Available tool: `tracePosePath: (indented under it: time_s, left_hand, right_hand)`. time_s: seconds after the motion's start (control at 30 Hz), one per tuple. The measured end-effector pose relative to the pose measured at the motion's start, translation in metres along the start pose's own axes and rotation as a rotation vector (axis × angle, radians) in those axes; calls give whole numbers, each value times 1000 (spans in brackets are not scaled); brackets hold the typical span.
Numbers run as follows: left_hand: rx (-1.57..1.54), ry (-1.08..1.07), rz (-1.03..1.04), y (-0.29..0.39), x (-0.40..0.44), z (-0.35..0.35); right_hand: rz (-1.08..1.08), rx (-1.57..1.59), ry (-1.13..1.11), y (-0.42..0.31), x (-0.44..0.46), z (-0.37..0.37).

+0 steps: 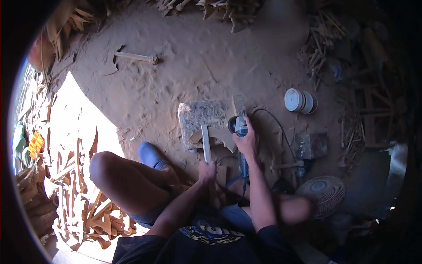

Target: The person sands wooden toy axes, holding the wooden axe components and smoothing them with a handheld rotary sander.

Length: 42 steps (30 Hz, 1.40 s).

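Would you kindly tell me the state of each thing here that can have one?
Pale bar, gripped by the left hand
Power tool, gripped by the right hand; running or off unclear
Block, stained, on the ground
Tan piece, cut with curved edges
Blue shoe, on foot
Fan, running or off unclear
White tub, upright or tipped unclear
Cord, loosely curved

Whitish stick [205,144], centre; grey-and-black power tool [241,126], centre; orange-and-yellow checked cloth [36,144], far left; white tub [293,100], reddish band, right; blue shoe [151,155]; brown ground [176,57].

Pale, straight bar [205,143] near grinder [240,125]
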<state>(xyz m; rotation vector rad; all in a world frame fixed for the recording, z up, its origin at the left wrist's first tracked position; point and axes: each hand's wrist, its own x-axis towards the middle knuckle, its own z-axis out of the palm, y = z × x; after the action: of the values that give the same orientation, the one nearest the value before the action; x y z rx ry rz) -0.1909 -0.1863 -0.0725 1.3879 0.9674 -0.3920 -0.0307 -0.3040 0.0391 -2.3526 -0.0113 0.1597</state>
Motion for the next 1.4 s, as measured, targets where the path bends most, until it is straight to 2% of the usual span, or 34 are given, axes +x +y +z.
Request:
tracePosePath:
  time_s: [0.13, 0.23, 0.27, 0.33, 0.4, 0.43, 0.47, 0.5, 0.57, 0.63, 0.67, 0.7, 0.83, 0.93, 1.0, 1.1, 1.13, 1.23, 1.27, 1.37, 1.4]
  left_hand:
    - [19, -36, 40, 0, 0, -2]
    - [-90, 32, -18, 13, -11, 2]
    - [-44, 32, 28, 22, -17, -2]
    - [-14, 1, 197, 28, -10, -4]
    - [29, -15, 393, 26, 14, -11]
    - [103, -26, 427, 52, 10, -25]
    - [179, -37, 455, 78, 7, -39]
    - [254, -49, 478, 103, 5, -51]
    - [317, -100, 738, 116, 54, -77]
    - [408, -63, 1117, 143, 66, -108]
    - [570, -125, 1034, 161, 65, -126]
    - [729, -184, 939, 174, 65, -143]
    - [1100, -123, 784, 180, 84, -177]
    - [900, -193, 869, 174, 71, -172]
    - [919, -265, 825, 176, 51, -165]
    - [560, -182, 1208, 146, 65, -155]
    - [610, -126, 862, 152, 44, -155]
    - [768, -125, 511, 153, 51, -154]
    - [701, -65, 618, 144, 49, -152]
    - [685, 40, 553, 124, 46, -139]
    - [756, 28, 559, 115, 48, -134]
  right_hand:
    - [0, -32, 61, 25, 10, -21]
    - [-13, 33, 113, 25, -3, -45]
    - [-3, 66, 140, 20, -11, -58]
    - [5, 40, 243, 13, -27, -87]
    - [136, 282, 326, 13, -39, -109]
    - [203, 411, 357, 11, -43, -120]
    - [252, 568, 298, 11, -50, -135]
    - [289, 615, 287, 24, -53, -144]
    - [291, 808, 242, 25, -66, -156]
    - [385, 1179, 108, 55, -76, -156]
    - [427, 1363, 31, 65, -78, -153]
    - [402, 1387, 58, 64, -79, -149]
    - [388, 1427, 62, 63, -76, -128]
    - [469, 1364, 3, 65, -72, -114]
    - [529, 1327, -35, 60, -69, -104]
    - [543, 1284, -89, 53, -64, -93]
    - [543, 1244, -81, 49, -63, -90]
    - [286, 897, 113, 12, -64, -86]
    - [306, 806, 120, 4, -65, -86]
    - [-35, 262, 280, 18, -57, -56]
    - [-40, 246, 256, 9, -61, -51]
